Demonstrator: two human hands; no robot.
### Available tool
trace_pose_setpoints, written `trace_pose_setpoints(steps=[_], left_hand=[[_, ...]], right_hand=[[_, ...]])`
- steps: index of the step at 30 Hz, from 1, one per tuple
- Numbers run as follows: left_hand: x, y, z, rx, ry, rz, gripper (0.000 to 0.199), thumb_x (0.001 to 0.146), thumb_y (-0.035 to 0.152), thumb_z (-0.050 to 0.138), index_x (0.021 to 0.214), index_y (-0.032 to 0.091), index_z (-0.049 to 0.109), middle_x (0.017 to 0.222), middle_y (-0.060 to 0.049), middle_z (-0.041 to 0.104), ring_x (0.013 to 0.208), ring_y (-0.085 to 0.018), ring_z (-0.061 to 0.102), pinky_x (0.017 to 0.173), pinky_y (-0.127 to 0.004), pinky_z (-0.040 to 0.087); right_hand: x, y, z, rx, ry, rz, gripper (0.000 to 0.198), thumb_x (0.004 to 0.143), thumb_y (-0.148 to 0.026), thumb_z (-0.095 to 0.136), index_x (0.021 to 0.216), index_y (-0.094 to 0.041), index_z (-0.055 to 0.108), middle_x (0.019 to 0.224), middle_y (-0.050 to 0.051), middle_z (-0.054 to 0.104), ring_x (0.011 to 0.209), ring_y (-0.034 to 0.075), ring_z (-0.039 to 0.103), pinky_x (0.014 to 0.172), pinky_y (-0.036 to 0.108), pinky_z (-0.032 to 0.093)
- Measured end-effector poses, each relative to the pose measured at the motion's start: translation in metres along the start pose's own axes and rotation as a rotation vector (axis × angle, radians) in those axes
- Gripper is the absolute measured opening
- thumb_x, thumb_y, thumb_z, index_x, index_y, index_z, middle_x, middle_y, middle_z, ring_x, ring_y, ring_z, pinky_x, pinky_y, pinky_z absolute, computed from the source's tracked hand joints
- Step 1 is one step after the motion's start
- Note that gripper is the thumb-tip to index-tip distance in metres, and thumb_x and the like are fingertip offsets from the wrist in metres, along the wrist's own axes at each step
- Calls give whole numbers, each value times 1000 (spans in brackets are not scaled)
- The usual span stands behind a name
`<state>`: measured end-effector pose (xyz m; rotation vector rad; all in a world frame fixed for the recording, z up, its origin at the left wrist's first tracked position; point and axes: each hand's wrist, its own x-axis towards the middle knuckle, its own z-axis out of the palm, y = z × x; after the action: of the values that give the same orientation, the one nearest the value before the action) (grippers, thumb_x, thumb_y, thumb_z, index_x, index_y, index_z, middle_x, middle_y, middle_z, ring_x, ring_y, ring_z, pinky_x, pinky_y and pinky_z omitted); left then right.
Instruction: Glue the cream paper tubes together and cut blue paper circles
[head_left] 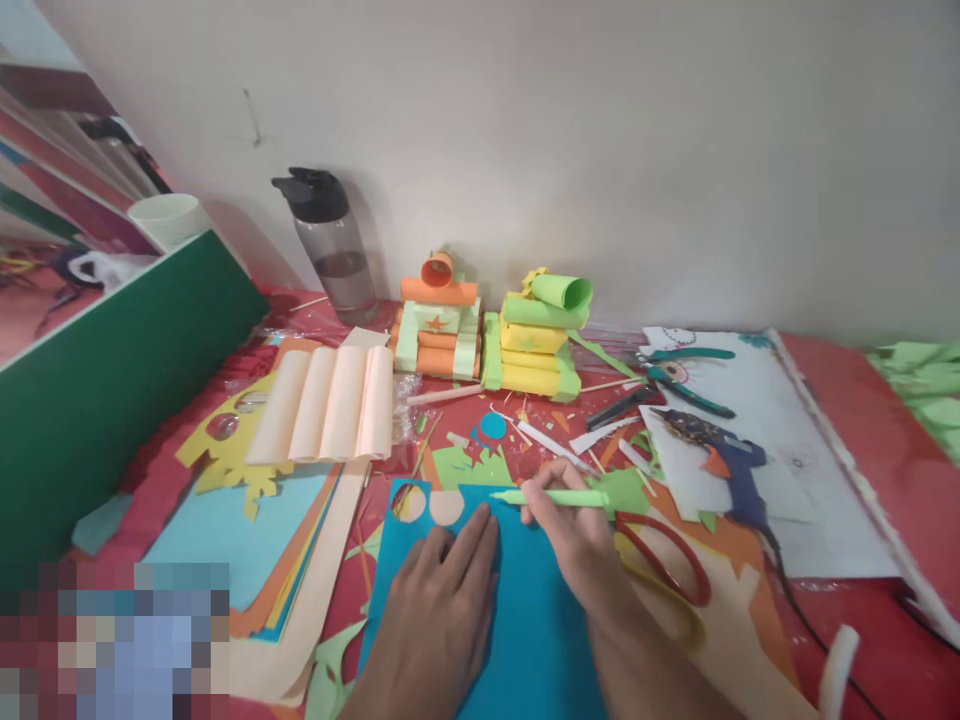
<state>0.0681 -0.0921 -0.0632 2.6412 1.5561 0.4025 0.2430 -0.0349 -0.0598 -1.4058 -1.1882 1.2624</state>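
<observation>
A sheet of blue paper (536, 610) lies on the table in front of me, with two round holes near its far left edge. My left hand (446, 600) rests flat on this sheet, fingers pointing away from me. In a pinch, my right hand (574, 545) holds a light green marker (574, 497), its tip at the sheet's far edge just beyond my left fingertips. Scissors (694, 575) with red and yellow handles lie partly hidden beside my right wrist. Green paper scraps (469, 466) lie just past the sheet.
Two rolled-paper models, one orange (437, 320) and one yellow-green (534, 340), stand near the wall beside a water bottle (334, 245). Paper rolls (326, 405) and stacked coloured sheets (232, 545) lie left. Right are pliers (694, 385) and a glue gun (739, 475) with its cord.
</observation>
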Motion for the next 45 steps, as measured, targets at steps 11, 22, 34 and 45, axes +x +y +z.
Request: trace_pose_setpoints(steps=[11,22,34,45], left_hand=[[0,-6,5,-10,-5,54,47,97,22,45,142,17,56,146,-8,57,93,-25,64,77,-39,57],[0,-3,5,50,-28,56,47,94,21,45,138,16,60,153,-4,51,96,-26,61,75,-40,57],[1,-2,2,-18,-14,20,43,98,23,47,140,17,56,150,-5,55,100,-27,61,81,-40,52],[4,-2,-1,-77,-49,-14,44,99,22,46,142,18,52,147,-5,57,103,-28,64,85,-43,54]], right_hand=[[9,-5,-21,-451,-161,-185,11,91,-34,63,89,-24,66,69,0,67,62,18,63,59,27,50],[8,0,-19,-474,-166,-199,11,91,-31,62,84,-22,63,68,-1,66,60,15,61,58,25,48],[5,-2,-20,-451,-180,-171,10,92,-26,60,83,-21,60,66,-3,60,58,12,55,55,21,44],[3,-6,-20,-439,-221,-190,13,90,-23,59,78,-21,58,64,-4,58,58,11,54,55,21,42]])
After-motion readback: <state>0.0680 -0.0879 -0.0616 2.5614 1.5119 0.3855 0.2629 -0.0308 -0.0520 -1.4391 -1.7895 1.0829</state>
